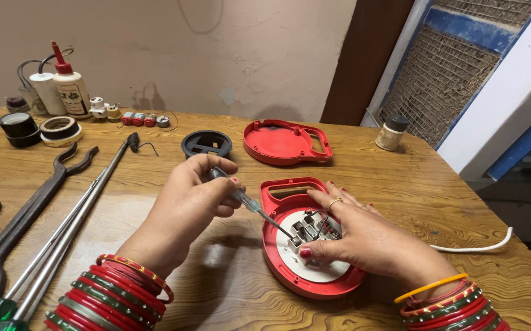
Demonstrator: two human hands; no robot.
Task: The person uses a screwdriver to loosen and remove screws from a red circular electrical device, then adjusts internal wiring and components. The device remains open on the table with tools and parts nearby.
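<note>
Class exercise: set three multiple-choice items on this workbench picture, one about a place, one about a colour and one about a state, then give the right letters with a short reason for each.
1. Where does the loose red cover lie?
A. Beyond the open red casing
B. Under the long tongs
C. On the floor

2. What colour is the glue bottle's nozzle?
A. Blue
B. Red
C. Yellow

3. What is the left hand doing?
A. Resting flat
B. Lifting a tape roll
C. Gripping a screwdriver

Answers: 1 A, it lies farther up the table; 2 B, the tip is red; 3 C, its tip meets the casing's fittings while the right hand steadies them.
</note>
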